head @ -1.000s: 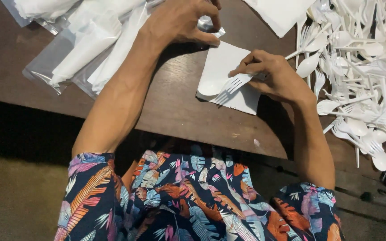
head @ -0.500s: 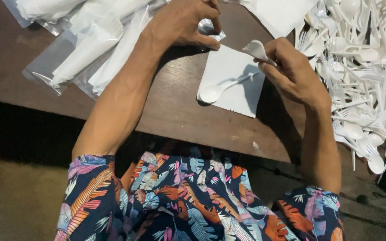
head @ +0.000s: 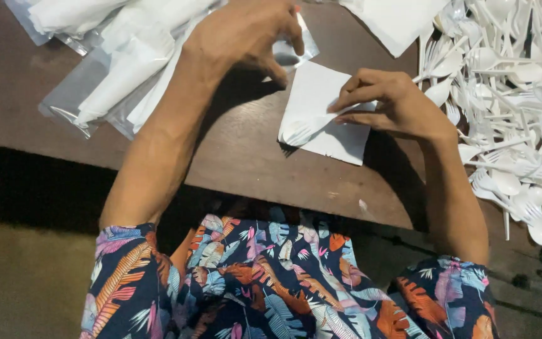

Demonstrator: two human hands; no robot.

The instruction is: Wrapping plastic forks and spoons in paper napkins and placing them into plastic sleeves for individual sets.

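A white paper napkin (head: 318,94) lies on the brown wooden table (head: 239,169). A white plastic fork (head: 301,130) rests on it, tines toward the napkin's near-left corner. My right hand (head: 391,103) pinches the fork's handle end against the napkin; whether a second piece lies under the fingers is hidden. My left hand (head: 246,36) is just beyond the napkin's far-left corner, fingers closed on a small clear plastic bag (head: 291,51).
A big loose pile of white plastic spoons and forks (head: 509,94) covers the table's right side. Clear bags with wrapped white napkins (head: 114,63) lie at the far left. More white napkins (head: 396,19) sit at the top. The table's near edge runs in front of my patterned shirt.
My right hand lifted toward the napkin's far corner with a white piece, then came back down onto the napkin. A fork now shows where a spoon lay. My left hand stayed put.
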